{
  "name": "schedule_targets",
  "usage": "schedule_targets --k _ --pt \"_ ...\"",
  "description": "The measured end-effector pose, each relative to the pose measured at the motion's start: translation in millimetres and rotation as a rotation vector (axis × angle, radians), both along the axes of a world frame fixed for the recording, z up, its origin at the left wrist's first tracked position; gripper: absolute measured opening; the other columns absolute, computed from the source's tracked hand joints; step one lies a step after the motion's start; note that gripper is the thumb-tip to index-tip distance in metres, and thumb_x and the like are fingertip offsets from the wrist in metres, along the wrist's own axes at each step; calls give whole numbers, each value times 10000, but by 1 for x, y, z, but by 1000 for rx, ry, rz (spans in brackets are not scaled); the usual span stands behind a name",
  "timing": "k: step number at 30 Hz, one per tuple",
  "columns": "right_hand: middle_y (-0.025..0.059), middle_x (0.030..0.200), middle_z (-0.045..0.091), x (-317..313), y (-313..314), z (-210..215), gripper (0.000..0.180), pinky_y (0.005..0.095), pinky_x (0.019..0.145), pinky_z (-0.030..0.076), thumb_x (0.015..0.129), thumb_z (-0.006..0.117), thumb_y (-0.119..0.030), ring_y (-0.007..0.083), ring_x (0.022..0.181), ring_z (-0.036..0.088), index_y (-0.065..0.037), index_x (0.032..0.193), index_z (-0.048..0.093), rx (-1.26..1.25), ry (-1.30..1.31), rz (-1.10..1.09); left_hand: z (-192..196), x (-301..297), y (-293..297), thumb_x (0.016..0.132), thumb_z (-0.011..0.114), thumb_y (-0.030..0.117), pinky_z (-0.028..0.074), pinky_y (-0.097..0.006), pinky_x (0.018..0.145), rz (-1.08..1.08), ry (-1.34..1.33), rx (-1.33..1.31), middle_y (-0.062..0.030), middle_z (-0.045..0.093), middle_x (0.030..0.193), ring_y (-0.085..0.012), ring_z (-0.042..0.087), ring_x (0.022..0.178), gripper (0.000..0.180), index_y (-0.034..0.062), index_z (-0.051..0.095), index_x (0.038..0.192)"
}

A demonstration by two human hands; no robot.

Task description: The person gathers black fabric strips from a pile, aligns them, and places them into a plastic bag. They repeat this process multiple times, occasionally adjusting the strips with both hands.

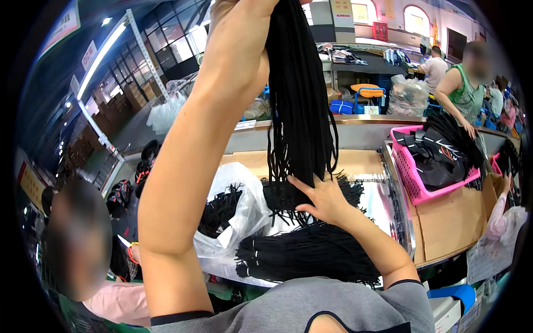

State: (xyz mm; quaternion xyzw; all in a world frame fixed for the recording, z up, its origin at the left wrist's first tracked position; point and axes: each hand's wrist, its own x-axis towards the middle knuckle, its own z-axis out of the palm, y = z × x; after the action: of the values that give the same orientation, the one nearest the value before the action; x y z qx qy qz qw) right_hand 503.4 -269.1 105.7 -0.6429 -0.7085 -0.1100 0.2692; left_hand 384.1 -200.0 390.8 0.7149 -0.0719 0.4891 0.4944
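Overhead, left hand [236,8], half cut off, grips black cords [300,100]; right hand [322,200] spread open against them.

The raised left hand [233,8] runs off the top edge, so its grip on the hanging black cords [297,100] can't be seen. The right hand [322,197] has fingertips buried among the strands. The contents of the white plastic bag [241,208] are partly covered.
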Motion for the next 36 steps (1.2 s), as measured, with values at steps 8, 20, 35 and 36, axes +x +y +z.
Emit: schedule_targets --k 8,20,35,36 --pt "212 1573 308 0 -12 -69 791 606 1114 318 785 808 -367 528 1353 385 -270 1487 456 -181 -125 -11 19 -15 62 831 824 426 527 -318 597 174 -85 -275 -73 654 822 -177 629 693 425 39 654 880" --pt "131 1235 637 56 -39 -135 401 438 952 497 846 731 -136 337 1152 593 -60 1227 632 -265 209 1 70 -30 74 825 830 408 527 -376 523 323 -181 -172 -61 627 692 -207 610 573 373 91 636 787" --pt "241 1240 572 -48 24 -40 601 430 898 502 923 688 -201 330 1096 615 53 1367 373 140 802 255 115 -13 32 921 672 273 520 -436 587 565 -54 27 -108 585 749 -262 605 666 274 7 607 915" --pt "201 1137 613 -45 24 -57 507 389 837 512 943 665 -201 276 1000 636 43 1320 429 -32 963 321 124 -14 29 918 655 243 525 -440 590 615 -9 -20 -115 583 746 -268 607 666 248 1 604 910"
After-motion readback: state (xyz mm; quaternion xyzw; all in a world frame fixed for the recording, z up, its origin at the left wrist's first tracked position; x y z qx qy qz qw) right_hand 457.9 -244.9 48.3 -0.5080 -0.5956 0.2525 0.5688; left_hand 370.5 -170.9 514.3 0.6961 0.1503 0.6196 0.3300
